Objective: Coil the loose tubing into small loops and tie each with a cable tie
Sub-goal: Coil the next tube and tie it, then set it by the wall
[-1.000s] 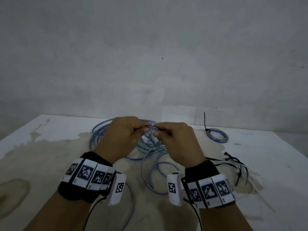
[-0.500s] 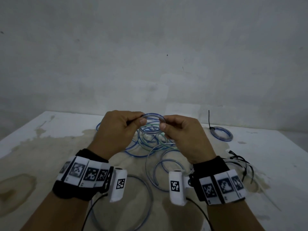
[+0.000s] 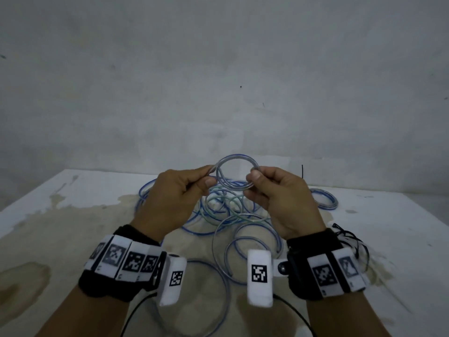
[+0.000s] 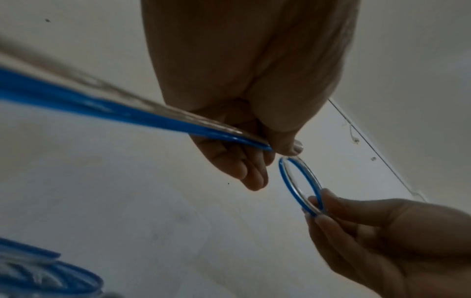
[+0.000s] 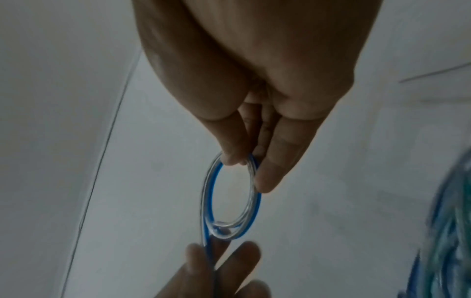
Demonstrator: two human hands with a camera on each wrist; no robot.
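Observation:
A small loop of clear, blue-striped tubing [image 3: 235, 171] [image 4: 300, 185] [image 5: 230, 198] is held up above the table between both hands. My left hand [image 3: 181, 188] [image 4: 265, 149] pinches its left side, where the tube runs on down to the loose tangle [image 3: 226, 215]. My right hand [image 3: 272, 190] [image 5: 252, 161] pinches the loop's right side between thumb and fingers. A finished coil [image 3: 324, 199] with a black cable tie lies at the back right. Spare black cable ties [image 3: 352, 239] lie behind my right wrist.
The white table [image 3: 60, 215] carries brownish stains and ends at a grey wall [image 3: 218, 81]. More tubing loops [image 3: 209, 300] lie close to the front edge between my forearms.
Both hands have lifted from the tangle and moved slightly apart, drawing the tubing up into a small round loop held against the wall.

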